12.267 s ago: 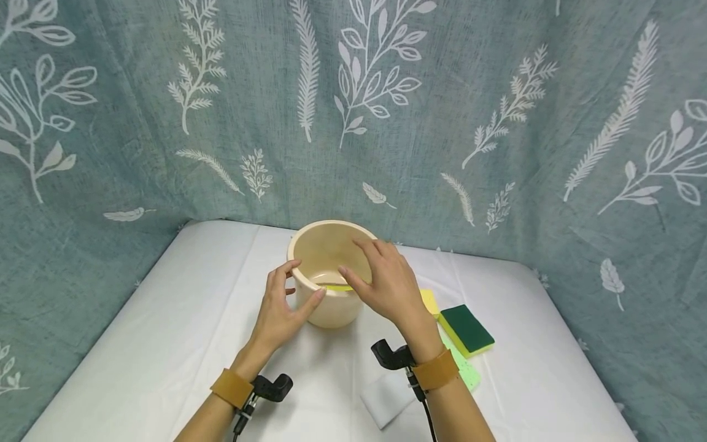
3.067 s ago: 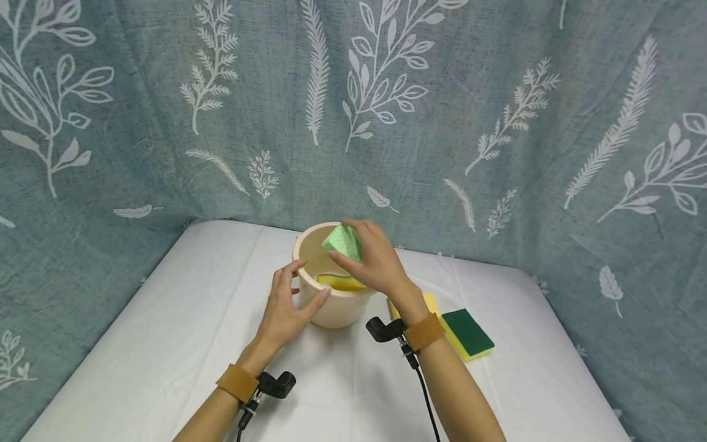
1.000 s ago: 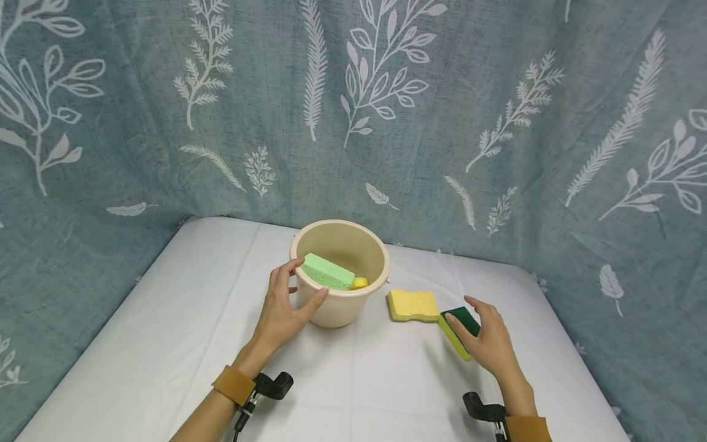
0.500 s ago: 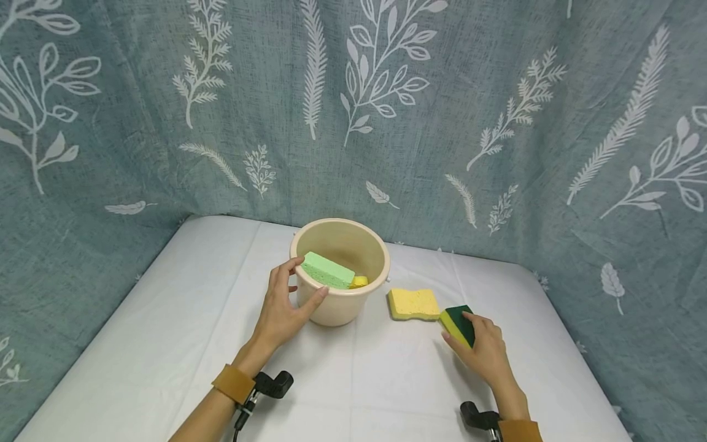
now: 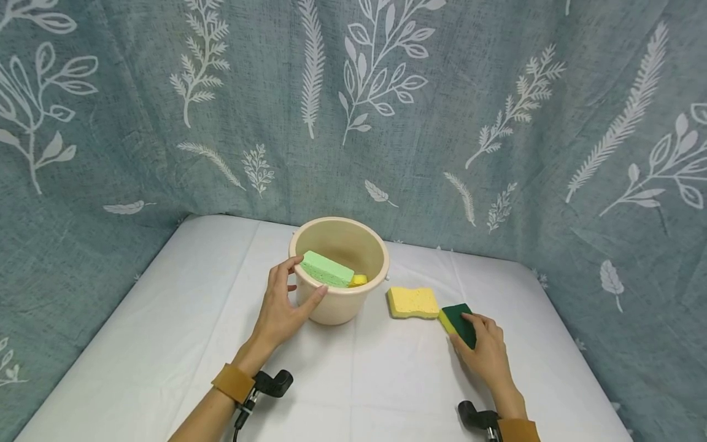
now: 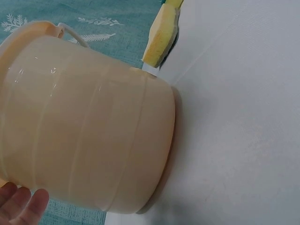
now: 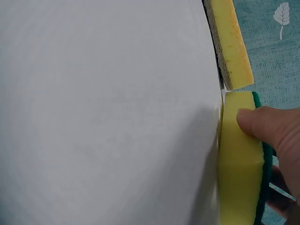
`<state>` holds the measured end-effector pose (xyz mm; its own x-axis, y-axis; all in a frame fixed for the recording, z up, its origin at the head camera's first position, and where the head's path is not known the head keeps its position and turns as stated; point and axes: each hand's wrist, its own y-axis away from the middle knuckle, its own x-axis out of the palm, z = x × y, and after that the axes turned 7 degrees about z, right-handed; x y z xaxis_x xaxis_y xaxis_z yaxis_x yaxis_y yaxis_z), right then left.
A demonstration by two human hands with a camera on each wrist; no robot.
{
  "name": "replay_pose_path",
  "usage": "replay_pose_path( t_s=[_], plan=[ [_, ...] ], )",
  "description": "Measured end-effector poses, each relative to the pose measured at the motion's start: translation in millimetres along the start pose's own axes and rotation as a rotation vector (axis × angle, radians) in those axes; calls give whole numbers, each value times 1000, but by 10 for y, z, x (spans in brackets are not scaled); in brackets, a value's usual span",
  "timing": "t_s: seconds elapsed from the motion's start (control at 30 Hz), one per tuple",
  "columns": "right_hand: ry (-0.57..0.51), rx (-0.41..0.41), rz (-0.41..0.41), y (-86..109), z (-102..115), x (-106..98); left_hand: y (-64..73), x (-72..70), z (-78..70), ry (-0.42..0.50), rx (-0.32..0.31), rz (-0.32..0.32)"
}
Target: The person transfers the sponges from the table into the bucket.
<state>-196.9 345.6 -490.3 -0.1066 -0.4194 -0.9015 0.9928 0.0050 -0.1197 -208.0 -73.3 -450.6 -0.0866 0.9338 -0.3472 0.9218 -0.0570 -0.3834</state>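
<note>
On the white-covered desk [image 5: 182, 319], right of the bucket [image 5: 334, 312], the right hand [image 5: 486, 353] pinches a green-and-yellow sponge [image 5: 459, 320], likely light and squashy, best taken by its sides; the left hand [image 5: 280, 312] grips the bucket's rim.

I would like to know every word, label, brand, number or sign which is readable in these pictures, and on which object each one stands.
There are none to read.
The bucket, the green sponge inside it, the yellow sponge and the green-and-yellow sponge under the right hand show no lettering.
The backdrop cloth bears only white plant patterns.
</note>
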Motion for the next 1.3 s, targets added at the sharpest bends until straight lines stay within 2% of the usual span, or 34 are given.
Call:
replay_pose_path(
  t_s=[0.4,0.63,1.07,1.3],
  plan=[
    [-16,8,-61,-20,-68,46,-13,4,-5,1,0,5],
    [-35,15,-84,-47,1,-1,-12,7,-2,3,5,1],
    [-83,-184,-281,-89,328,-320,-12,12,2,-7,3,-4],
    [-158,-318,-345,-205,748,-503,-2,-4,-6,1,5,-3]
  ],
)
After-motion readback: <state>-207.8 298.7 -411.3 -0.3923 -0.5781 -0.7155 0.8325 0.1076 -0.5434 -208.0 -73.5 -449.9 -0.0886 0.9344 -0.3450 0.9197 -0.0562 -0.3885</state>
